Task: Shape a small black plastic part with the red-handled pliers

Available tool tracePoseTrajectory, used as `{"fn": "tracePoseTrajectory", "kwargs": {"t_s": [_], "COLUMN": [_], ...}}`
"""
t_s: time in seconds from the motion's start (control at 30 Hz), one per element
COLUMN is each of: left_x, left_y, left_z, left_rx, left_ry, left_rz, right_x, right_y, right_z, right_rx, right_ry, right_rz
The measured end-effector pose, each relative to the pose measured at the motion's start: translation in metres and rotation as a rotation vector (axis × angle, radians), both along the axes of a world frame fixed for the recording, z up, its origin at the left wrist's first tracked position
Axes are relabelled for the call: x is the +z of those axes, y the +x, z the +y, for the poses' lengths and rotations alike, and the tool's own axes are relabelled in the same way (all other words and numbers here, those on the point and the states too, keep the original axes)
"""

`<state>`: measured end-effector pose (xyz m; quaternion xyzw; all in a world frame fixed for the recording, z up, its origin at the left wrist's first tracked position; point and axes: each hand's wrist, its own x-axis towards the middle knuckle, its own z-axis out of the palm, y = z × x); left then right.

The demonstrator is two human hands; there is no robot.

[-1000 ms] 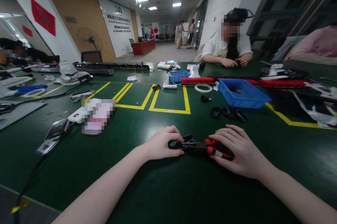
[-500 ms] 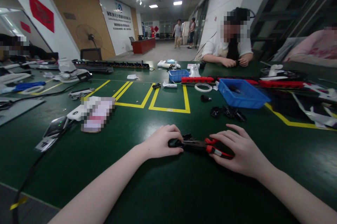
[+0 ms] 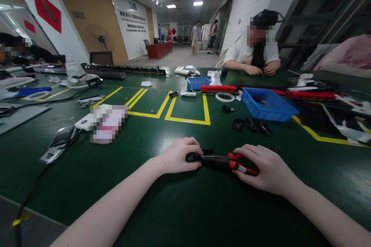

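Note:
My left hand [image 3: 178,156] is curled round a small black part [image 3: 193,157] on the green table [image 3: 185,200]. My right hand [image 3: 265,167] grips the red-and-black handles of a pair of pliers [image 3: 228,162]. The pliers' jaws reach leftward to the black part, close to my left fingers. Both hands rest low on the table near its front edge.
A blue bin [image 3: 266,104] stands beyond my right hand, with small black parts [image 3: 252,125] in front of it. Yellow tape boxes [image 3: 188,109] mark the table's middle. Phones and a cable [image 3: 62,142] lie at left. A seated person [image 3: 255,55] works at the far side.
My right fingers have closed tighter on the pliers' handles. The left hand and the black part have stayed where they were.

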<state>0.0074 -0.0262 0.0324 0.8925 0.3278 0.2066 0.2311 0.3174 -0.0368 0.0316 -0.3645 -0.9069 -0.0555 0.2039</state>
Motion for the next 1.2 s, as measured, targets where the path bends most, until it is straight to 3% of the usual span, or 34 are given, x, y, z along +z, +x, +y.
{"fn": "tracePoseTrajectory", "kwargs": {"t_s": [0.23, 0.5, 1.2], "left_x": [0.000, -0.001, 0.003], "left_y": [0.001, 0.001, 0.003], "left_z": [-0.002, 0.000, -0.003], "left_rx": [-0.037, -0.046, -0.025], "left_ry": [-0.017, -0.035, -0.025], "left_rz": [-0.007, -0.001, 0.037], "right_x": [0.001, 0.004, 0.007], "right_y": [0.006, 0.002, -0.003], "right_z": [0.002, 0.000, -0.002], "right_rx": [0.044, -0.004, -0.009], "right_ry": [-0.104, -0.274, -0.330], "right_rz": [0.016, -0.006, 0.011]}}
